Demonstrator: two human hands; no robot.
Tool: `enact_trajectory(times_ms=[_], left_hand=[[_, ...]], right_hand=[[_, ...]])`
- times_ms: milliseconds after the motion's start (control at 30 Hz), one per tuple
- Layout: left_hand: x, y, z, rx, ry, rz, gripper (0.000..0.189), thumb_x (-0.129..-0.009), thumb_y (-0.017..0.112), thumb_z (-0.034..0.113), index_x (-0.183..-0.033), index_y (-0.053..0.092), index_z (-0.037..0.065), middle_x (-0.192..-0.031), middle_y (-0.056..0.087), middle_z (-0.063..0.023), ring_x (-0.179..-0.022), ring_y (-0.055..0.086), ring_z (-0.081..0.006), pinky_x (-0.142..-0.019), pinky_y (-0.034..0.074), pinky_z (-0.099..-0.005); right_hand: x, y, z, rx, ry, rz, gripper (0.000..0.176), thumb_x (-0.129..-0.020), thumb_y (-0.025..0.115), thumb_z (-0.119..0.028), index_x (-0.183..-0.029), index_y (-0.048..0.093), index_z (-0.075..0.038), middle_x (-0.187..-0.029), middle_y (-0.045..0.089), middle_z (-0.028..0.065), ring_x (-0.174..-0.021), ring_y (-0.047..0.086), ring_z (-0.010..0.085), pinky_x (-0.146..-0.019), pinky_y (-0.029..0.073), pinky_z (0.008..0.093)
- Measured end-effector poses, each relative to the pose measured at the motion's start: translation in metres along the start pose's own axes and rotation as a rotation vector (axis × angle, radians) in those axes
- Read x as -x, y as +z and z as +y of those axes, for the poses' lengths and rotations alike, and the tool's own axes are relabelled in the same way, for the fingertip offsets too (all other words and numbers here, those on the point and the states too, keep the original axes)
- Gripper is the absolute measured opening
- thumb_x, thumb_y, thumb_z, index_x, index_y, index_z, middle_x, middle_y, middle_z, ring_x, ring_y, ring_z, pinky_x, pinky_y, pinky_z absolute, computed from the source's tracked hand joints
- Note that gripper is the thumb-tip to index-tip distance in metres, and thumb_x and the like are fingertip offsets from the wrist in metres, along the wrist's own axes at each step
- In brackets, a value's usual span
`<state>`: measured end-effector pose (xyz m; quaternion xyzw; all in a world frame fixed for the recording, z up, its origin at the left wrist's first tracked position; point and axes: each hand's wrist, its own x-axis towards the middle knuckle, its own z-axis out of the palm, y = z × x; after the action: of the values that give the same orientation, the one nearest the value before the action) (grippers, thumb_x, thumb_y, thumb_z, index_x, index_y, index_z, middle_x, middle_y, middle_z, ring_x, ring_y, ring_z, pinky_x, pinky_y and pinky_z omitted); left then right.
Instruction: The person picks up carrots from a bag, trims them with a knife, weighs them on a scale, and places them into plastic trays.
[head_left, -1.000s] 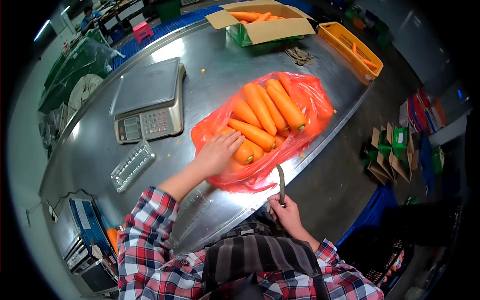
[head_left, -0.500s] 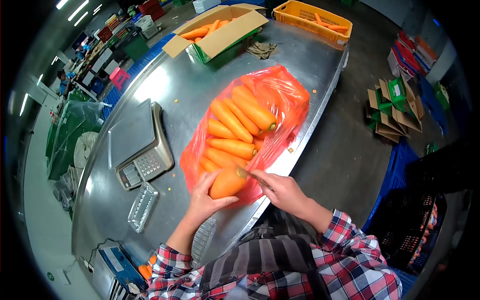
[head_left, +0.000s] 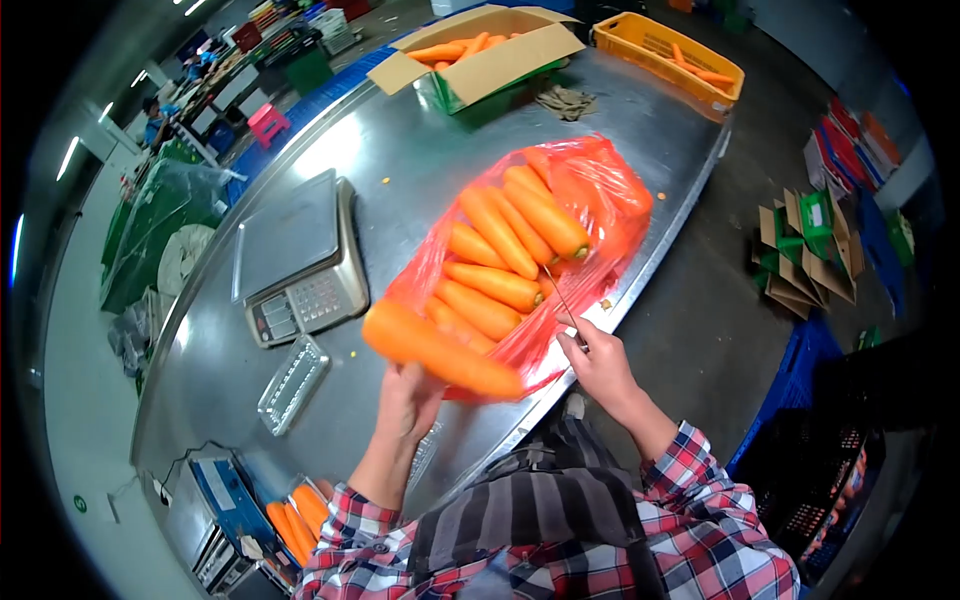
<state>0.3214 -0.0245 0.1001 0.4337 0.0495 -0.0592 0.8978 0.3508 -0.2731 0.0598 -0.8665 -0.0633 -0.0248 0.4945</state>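
My left hand (head_left: 408, 398) is closed around a large carrot (head_left: 432, 348), held sideways above the near end of a red plastic bag (head_left: 622, 200). Motion blurs this carrot a little. Several carrots (head_left: 497, 232) lie on the opened bag, some partly under its film. In my right hand (head_left: 602, 368), by the table's near edge, is a small knife (head_left: 562, 298) with a thin blade pointing up and away over the bag. Most of the knife's handle is hidden by my fingers.
On the metal table (head_left: 390, 240) stand a scale (head_left: 300, 265), a clear plastic tray (head_left: 293, 385), a carton of carrots (head_left: 510, 65) and a crumpled cloth (head_left: 566, 102). A yellow crate (head_left: 660, 70) sits at the far corner. More carrots (head_left: 292, 525) lie at lower left.
The carrot in my left hand has swung from end-on to sideways and moved left. My right hand has drawn away to the right, and the knife blade now shows apart from the carrot.
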Motion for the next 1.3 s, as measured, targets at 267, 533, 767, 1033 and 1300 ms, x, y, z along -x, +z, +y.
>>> enact_trajectory(times_ms=[267, 533, 767, 1033, 1300], left_hand=[[0.001, -0.006, -0.016, 0.511, 0.020, 0.282, 0.055, -0.089, 0.059, 0.034, -0.131, 0.038, 0.005, -0.138, 0.041, -0.0137, -0.129, 0.039, -0.0313, -0.107, 0.031, -0.0532], [0.007, -0.010, -0.023, 0.645, 0.019, 0.270, 0.050, -0.090, 0.059, 0.031, -0.127, 0.041, 0.003, -0.133, 0.045, -0.0158, -0.125, 0.042, -0.0311, -0.106, 0.033, -0.0529], [0.017, -0.006, -0.023, 0.832, -0.086, 0.158, 0.049, -0.090, 0.059, 0.031, -0.126, 0.044, 0.003, -0.129, 0.049, -0.0150, -0.125, 0.043, -0.0303, -0.106, 0.034, -0.0488], [0.011, -0.002, -0.007, 0.495, 0.093, 0.002, 0.069, -0.082, 0.068, 0.036, -0.138, 0.035, 0.012, -0.145, 0.033, -0.0112, -0.136, 0.026, -0.0332, -0.112, 0.020, -0.0503], [0.014, -0.008, -0.006, 0.517, 0.081, -0.124, 0.094, -0.078, 0.071, 0.036, -0.146, 0.011, 0.011, -0.149, 0.021, -0.0184, -0.140, 0.014, -0.0357, -0.112, 0.017, -0.0492]], right_hand=[[0.007, 0.017, -0.047, -0.021, -0.402, -0.013, 0.033, -0.081, 0.061, 0.000, -0.114, 0.056, 0.002, -0.089, 0.065, 0.0199, -0.076, 0.067, 0.0300, -0.066, 0.053, 0.0327], [0.004, 0.024, -0.051, 0.081, -0.483, 0.001, 0.038, -0.077, 0.062, 0.002, -0.115, 0.054, 0.002, -0.092, 0.064, 0.0197, -0.077, 0.066, 0.0325, -0.066, 0.054, 0.0360], [-0.010, 0.024, -0.028, 0.168, -0.276, 0.009, 0.036, -0.082, 0.060, -0.004, -0.118, 0.054, 0.001, -0.082, 0.064, 0.0202, -0.070, 0.064, 0.0335, -0.062, 0.052, 0.0363], [0.005, -0.002, -0.073, -0.942, 0.410, -0.580, 0.035, -0.094, 0.056, -0.023, -0.121, 0.054, -0.001, -0.076, 0.062, 0.0063, -0.046, 0.048, 0.0060, -0.046, 0.040, 0.0188], [0.016, 0.018, -0.072, -0.390, -0.265, -0.374, 0.051, -0.077, 0.074, -0.014, -0.122, 0.055, -0.001, -0.107, 0.059, 0.0108, -0.090, 0.059, 0.0168, -0.077, 0.047, 0.0263]])
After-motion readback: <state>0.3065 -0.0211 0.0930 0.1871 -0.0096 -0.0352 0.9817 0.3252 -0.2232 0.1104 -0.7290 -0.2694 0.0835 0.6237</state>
